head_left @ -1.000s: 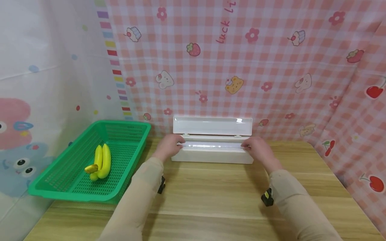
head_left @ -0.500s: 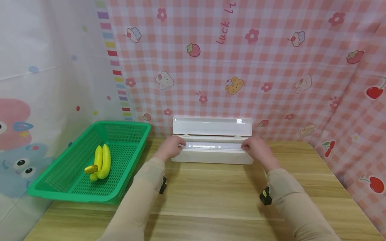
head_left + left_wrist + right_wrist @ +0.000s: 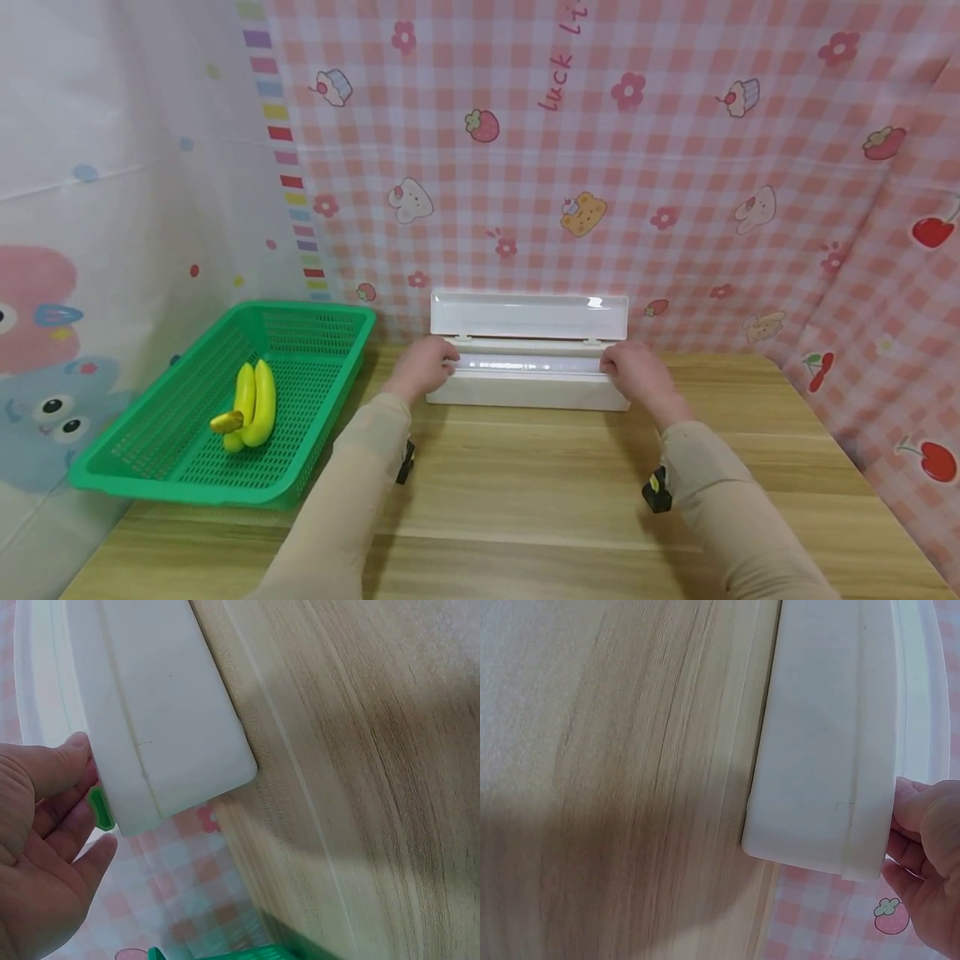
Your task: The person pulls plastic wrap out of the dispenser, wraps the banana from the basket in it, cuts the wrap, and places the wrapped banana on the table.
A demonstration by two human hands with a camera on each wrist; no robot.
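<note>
A long white box (image 3: 528, 392) lies at the back of the table with its hinged lid (image 3: 528, 315) standing up. It looks like a cling film dispenser; glossy clear film (image 3: 525, 364) stretches across its opening between the hands. At the left end, my left hand (image 3: 423, 367) pinches the film's edge, thumb over the box rim. A small green piece (image 3: 100, 808) shows behind those fingers in the left wrist view. My right hand (image 3: 637, 372) pinches the film at the other end, its fingertips (image 3: 901, 796) right at the rim and partly hidden behind the box.
A green basket (image 3: 330, 312) with yellow bananas (image 3: 258, 404) inside stands on the left of the wooden table (image 3: 525, 500). Pink checked cloth (image 3: 510, 167) hangs right behind the box, and a white printed cloth (image 3: 112, 208) borders the left side.
Both hands stay at the two ends of the box with almost no shift. Glints on the clear film change slightly, and the right forearm edges a little to the left.
</note>
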